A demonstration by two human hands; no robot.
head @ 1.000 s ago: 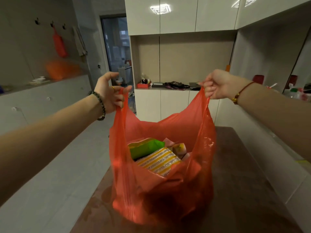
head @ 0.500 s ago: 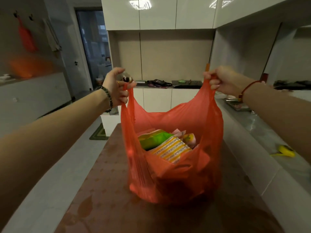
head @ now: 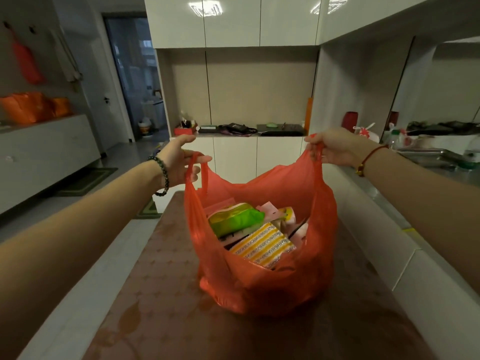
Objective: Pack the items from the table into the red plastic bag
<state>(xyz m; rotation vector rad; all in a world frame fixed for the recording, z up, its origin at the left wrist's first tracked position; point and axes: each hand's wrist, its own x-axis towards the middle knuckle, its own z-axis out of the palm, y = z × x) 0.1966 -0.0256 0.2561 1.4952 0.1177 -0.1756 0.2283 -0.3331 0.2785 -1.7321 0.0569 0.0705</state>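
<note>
Red thin-plastic carrier bag [head: 259,287] was noted standing on the brown patterned table [head: 161,294], packets [head: 262,245] inside. Left hand [head: 179,159] and right hand [head: 335,149], well apart, were each closed round one handle loop [head: 205,175]. Film judged soft, tear-prone; load moderate; handles the sound hold.

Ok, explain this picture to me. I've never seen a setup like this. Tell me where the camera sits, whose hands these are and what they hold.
There is no machine here. A person wears one wide-angle camera on the head, looking forward and down, so both arms reach in from the bottom corners. The left hand and the right hand each grip one side of the top of a red plastic bag, so its mouth gapes open. The bag sits on a brown table. Inside lie a green packet, a yellow-striped pack and some pink items.
</note>
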